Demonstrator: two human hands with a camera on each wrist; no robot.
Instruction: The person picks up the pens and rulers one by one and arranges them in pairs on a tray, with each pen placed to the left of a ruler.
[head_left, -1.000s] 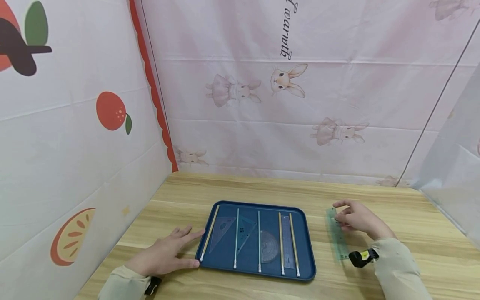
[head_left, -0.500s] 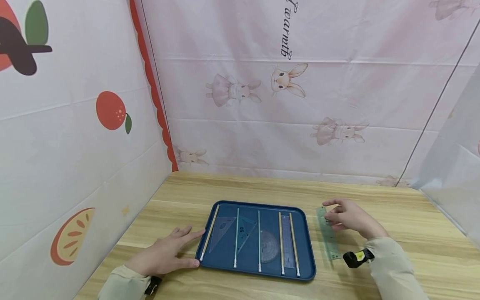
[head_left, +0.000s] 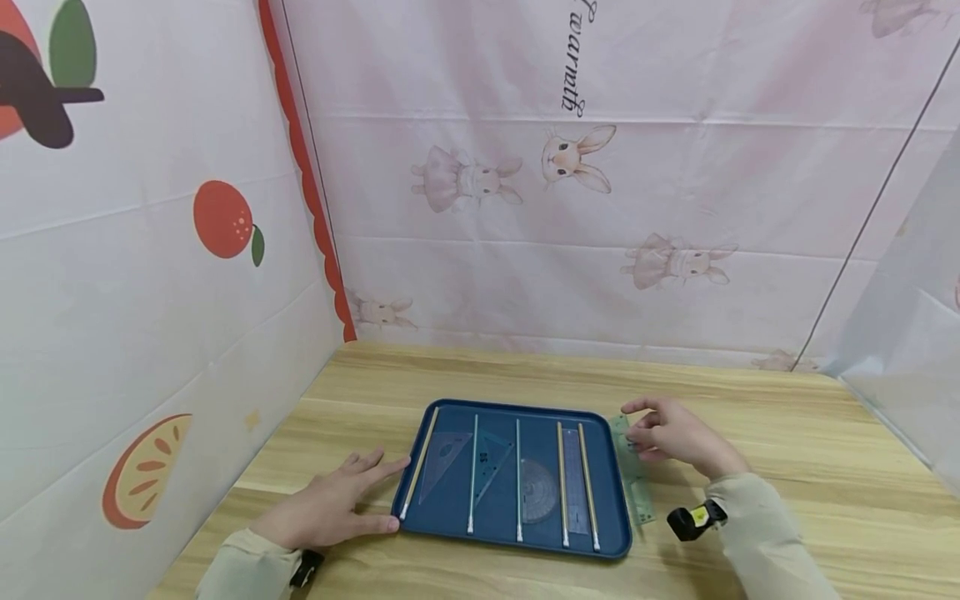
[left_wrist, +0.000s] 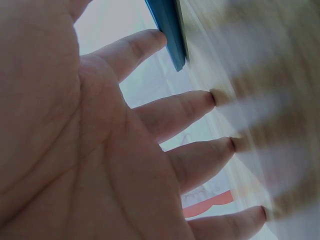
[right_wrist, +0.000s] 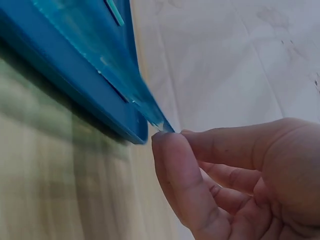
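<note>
Between thumb and fingertips, my right hand (head_left: 678, 435) pinches a clear green ruler (head_left: 633, 475) close to its far end. The ruler is raised beside the right rim of a blue tray (head_left: 495, 543), and in the right wrist view the ruler (right_wrist: 107, 55) overlaps the tray's edge. My left hand (head_left: 330, 504) rests with fingers spread at the tray's left side. In the left wrist view one finger (left_wrist: 142, 47) touches the tray's edge (left_wrist: 172, 35), while the other fingertips meet the table.
In the tray lie several pencils (head_left: 519, 483), a purple set square (head_left: 446, 467), a green set square (head_left: 493, 467), a clear protractor (head_left: 537, 493) and a purple ruler (head_left: 575, 483). The wooden table (head_left: 480, 367) meets printed cloth walls (head_left: 480, 275) at the back and sides.
My right hand has carried the green ruler leftward from over the table to the tray's right rim. The left hand and the tray have stayed in place.
</note>
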